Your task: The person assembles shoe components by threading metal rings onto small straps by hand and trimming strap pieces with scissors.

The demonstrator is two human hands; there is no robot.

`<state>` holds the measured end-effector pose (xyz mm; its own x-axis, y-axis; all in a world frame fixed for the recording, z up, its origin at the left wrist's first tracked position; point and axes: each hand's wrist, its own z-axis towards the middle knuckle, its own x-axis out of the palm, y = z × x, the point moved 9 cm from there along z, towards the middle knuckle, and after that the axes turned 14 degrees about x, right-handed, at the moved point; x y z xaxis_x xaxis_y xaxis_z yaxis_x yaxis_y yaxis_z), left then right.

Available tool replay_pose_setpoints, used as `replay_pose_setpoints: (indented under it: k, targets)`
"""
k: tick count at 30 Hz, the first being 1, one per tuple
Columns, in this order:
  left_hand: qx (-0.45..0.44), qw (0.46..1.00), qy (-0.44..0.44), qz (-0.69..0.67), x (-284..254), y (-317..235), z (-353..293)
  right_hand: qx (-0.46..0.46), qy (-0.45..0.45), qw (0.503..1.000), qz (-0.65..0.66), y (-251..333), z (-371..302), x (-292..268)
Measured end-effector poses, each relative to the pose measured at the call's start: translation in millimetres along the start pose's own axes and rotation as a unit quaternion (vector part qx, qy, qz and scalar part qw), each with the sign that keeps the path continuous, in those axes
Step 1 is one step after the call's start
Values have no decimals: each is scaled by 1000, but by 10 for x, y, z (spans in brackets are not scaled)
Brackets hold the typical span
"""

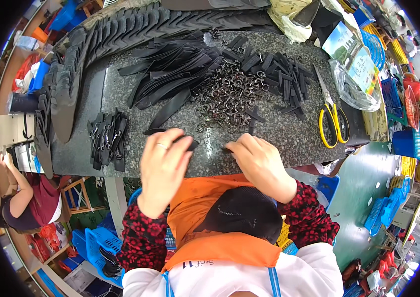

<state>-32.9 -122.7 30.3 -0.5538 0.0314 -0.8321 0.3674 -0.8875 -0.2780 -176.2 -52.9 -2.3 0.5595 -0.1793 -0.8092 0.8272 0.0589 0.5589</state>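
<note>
My left hand is closed around a black strap, whose ends stick out on both sides of the fingers. To its right, my right hand pinches at the near edge of the stone tabletop. A tiny dark bit shows at its fingertips, too small to name. Just beyond both hands lies a heap of metal swivel clasps. Long black strips are piled to its left, short black strips to its right.
Straps with clasps attached lie in a bunch on the left. Yellow-handled scissors rest at the right. Overlapping black curved pieces line the far and left edges. A clear plastic bag lies far right; another person sits at left.
</note>
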Motion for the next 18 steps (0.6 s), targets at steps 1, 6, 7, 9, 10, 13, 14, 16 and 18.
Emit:
replay_pose_setpoints:
  k: [1, 6, 7, 9, 10, 13, 14, 16, 18]
  targets:
    - [22, 1000, 0, -19, 54, -94, 48, -6, -4, 1000, -26, -7, 3, 35]
    - [130, 991, 22, -16, 489, -397, 411, 37, -58, 997, -22, -198, -70, -106]
    - [124, 991, 42, 5, 589, -371, 440, 39, -82, 996, 5, -236, -89, -151]
    - [126, 990, 51, 30, 643, -347, 511, 42, -129, 990, 35, -309, -122, -191]
    - [129, 990, 52, 29, 655, -341, 530, 44, -132, 990, 34, -306, -124, -191]
    - [101, 992, 71, -15, 662, -205, 508, 41, -152, 987, 12, -244, -111, -229]
    - [103, 992, 73, -12, 620, -203, 484, 48, -158, 986, 27, -255, -112, -257]
    - [-51, 974, -29, -220, 498, 20, 376, 60, -171, 983, 39, -308, -136, -276]
    - [-145, 914, -114, -362, 421, 140, 254, 101, -182, 971, 118, -442, -172, -287]
